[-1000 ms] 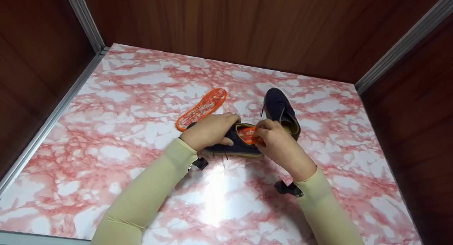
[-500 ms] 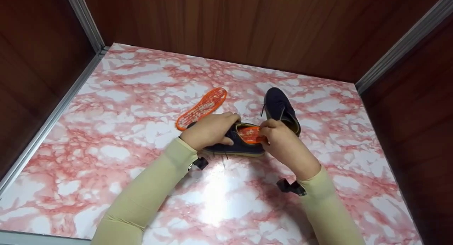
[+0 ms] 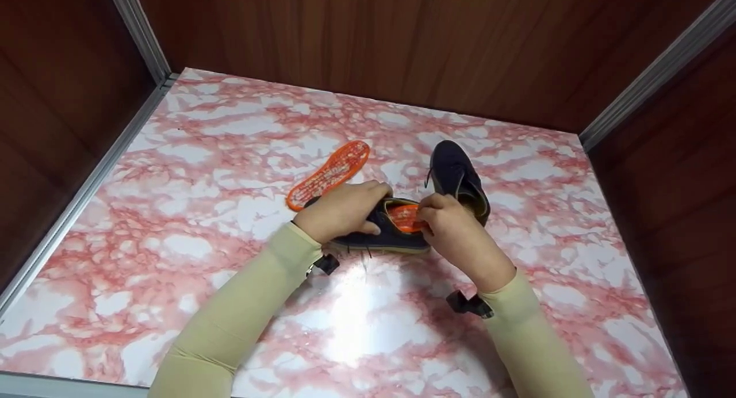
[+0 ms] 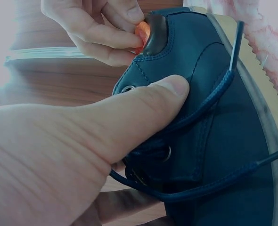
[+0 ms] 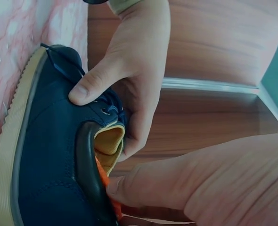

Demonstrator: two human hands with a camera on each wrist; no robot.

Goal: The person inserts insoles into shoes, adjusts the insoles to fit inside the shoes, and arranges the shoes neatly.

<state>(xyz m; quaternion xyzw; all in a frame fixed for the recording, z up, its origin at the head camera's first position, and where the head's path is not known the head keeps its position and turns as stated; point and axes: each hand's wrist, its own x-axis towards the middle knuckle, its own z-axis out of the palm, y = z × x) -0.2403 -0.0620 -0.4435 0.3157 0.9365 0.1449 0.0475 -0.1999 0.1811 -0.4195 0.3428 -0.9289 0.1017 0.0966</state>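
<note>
A dark blue lace-up shoe [image 3: 397, 241] lies on its sole in the middle of the table, toe to the left. My left hand [image 3: 344, 213] grips it across the lacing, thumb on the near side, as the left wrist view shows up close. An orange insole [image 3: 403, 217] is inside the shoe, its front part hidden under the upper. My right hand [image 3: 460, 237] pinches the insole's heel end at the shoe's opening; in the right wrist view the thumb presses the orange edge [image 5: 102, 174] near the dark collar. The fingertips are partly hidden there.
A second orange insole [image 3: 329, 175] lies flat behind my left hand. The matching second shoe [image 3: 457, 173] stands behind my right hand, toe pointing away. The marbled red-and-white table [image 3: 172, 260] is enclosed by brown wood-look panels [image 3: 368, 41] at the back and sides.
My right hand shifts slightly right and then back left at the shoe's heel, keeping the insole's end. The left hand and the shoe stay practically in place.
</note>
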